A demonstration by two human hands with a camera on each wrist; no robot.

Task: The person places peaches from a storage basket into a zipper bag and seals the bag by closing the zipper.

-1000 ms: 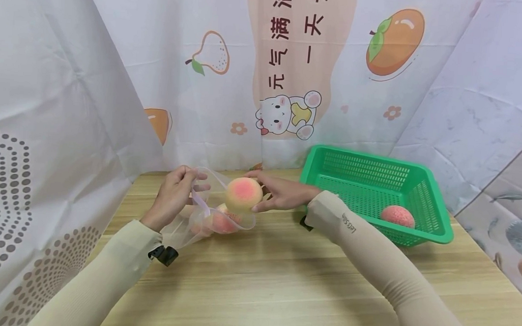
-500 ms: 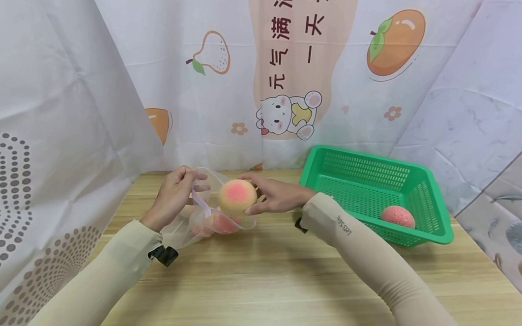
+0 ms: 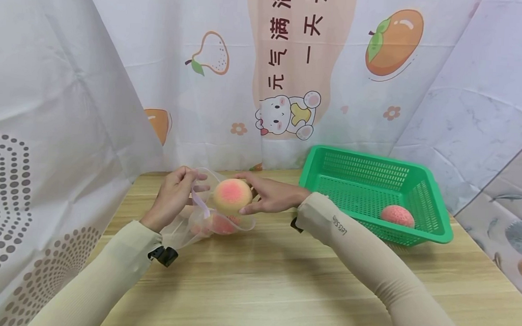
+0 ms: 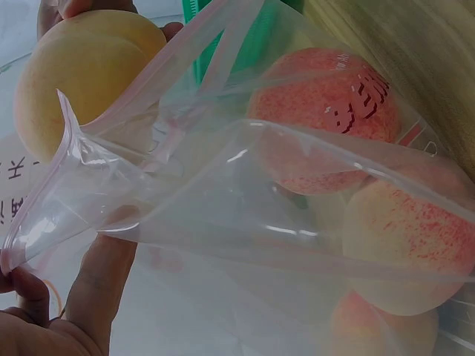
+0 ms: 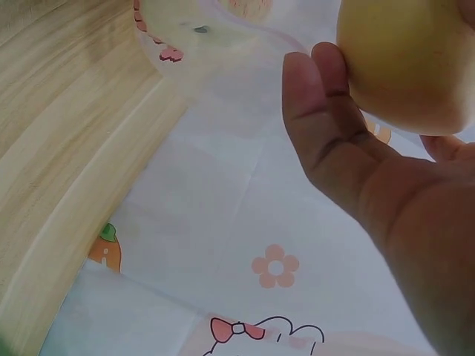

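Note:
My left hand (image 3: pixel 172 195) pinches the rim of a clear zip bag (image 4: pixel 215 200) with a pale pink zip strip; other fingers extend against the film. The bag's mouth gapes toward the right. Inside it lie several pink-and-cream peaches (image 4: pixel 412 245), one with dark printed marks, seen through the plastic. With fingertips and thumb my right hand (image 3: pixel 277 194) holds a yellow peach (image 3: pixel 231 196) with a pink top, right at the bag's mouth and above the bagged fruit. In the left wrist view, the bag's rim crosses in front of this peach's lower right part.
On the right of the wooden table (image 3: pixel 281 292) stands a green perforated basket (image 3: pixel 441 226) with one pink peach (image 3: pixel 397 216) at its near right. A printed white curtain (image 3: pixel 193 105) hangs behind the table's back edge.
My right hand has moved left with the yellow peach, from the right side of the bag's mouth to over it. The left hand and the bag's rim stay about where they were.

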